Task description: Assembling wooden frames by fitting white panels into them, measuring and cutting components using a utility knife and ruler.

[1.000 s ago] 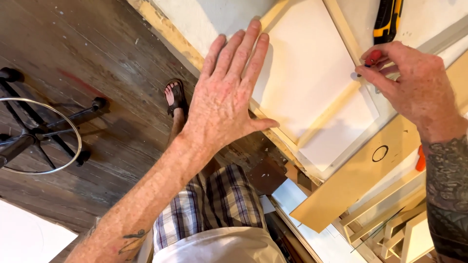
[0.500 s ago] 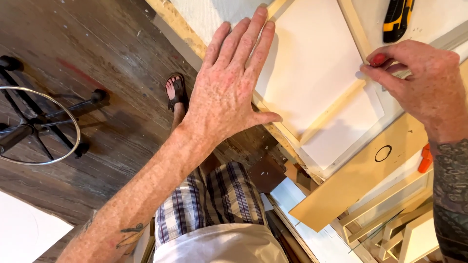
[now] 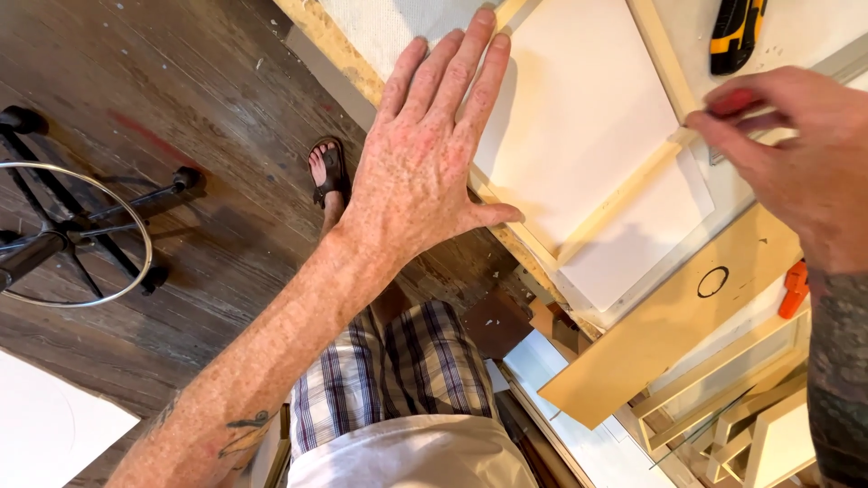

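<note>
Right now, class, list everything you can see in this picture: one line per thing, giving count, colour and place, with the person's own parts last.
stretched canvas: one, white with pale wooden bars, face down on the bench, top centre
utility knife: one, yellow and black, on the bench, top right
flat board: one, tan with a drawn ring, below the canvas, right
orange tool: one, orange, right edge, mostly hidden
wooden frames: several, pale, stacked bottom right
stool base: one, black with a metal ring, on the dark wooden floor, left
left hand: flat, palm down on the canvas edge
right hand: fingers pinched at the canvas corner; what it grips cannot be told
sandalled foot: one, on the floor
</note>
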